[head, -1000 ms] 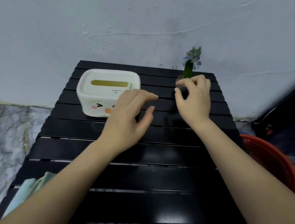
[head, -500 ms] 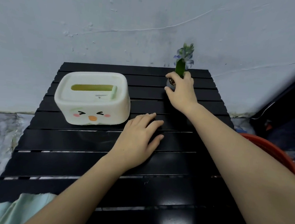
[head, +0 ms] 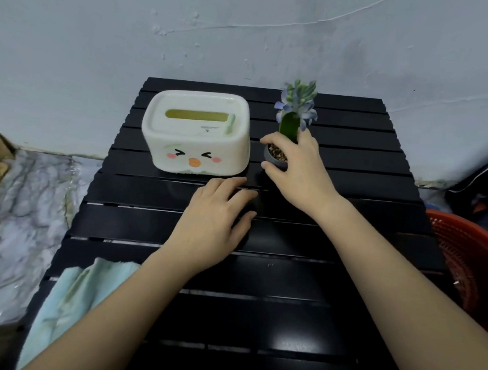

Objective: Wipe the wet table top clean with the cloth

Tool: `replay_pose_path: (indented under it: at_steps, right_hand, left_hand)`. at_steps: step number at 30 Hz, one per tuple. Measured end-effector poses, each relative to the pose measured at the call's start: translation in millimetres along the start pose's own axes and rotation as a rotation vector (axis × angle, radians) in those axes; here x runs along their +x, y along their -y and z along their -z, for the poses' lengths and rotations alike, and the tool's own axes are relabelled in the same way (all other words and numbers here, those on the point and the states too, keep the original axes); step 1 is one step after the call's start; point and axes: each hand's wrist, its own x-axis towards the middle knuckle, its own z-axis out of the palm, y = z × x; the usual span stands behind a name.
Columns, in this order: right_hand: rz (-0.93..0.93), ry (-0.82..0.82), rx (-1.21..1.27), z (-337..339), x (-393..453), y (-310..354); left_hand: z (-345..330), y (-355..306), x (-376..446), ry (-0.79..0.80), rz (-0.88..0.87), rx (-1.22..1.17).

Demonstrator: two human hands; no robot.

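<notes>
Right hand (head: 300,172) fingers curl around small grey pot (head: 273,160) holding gravel and blue-flowered plant (head: 295,112), beside white face-printed tissue box (head: 195,139) with slot on top, left hand (head: 212,226) flat, fingers loosely spread on black slatted desk (head: 284,321), pale green cloth (head: 73,302) at near-left desk corner, red basket (head: 472,263) at right.

A black slatted bench (head: 284,321) stands against a pale wall. The right hand (head: 297,166) grips a small grey flower pot (head: 271,157) just right of a white tissue box (head: 195,137) with a cartoon face. The left hand (head: 214,223) rests flat on the slats. A pale green cloth (head: 70,302) lies at the near left corner. A red basket (head: 477,264) sits beside the bench on the right.
</notes>
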Motion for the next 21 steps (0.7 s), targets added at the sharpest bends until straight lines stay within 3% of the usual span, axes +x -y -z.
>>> replay_pose_path:
  at_steps: [21]
  right_hand:
    - [-0.048,-0.046,-0.043,1,-19,11]
  left_hand:
    - [5,6,-19,-0.036,0.028,-0.004]
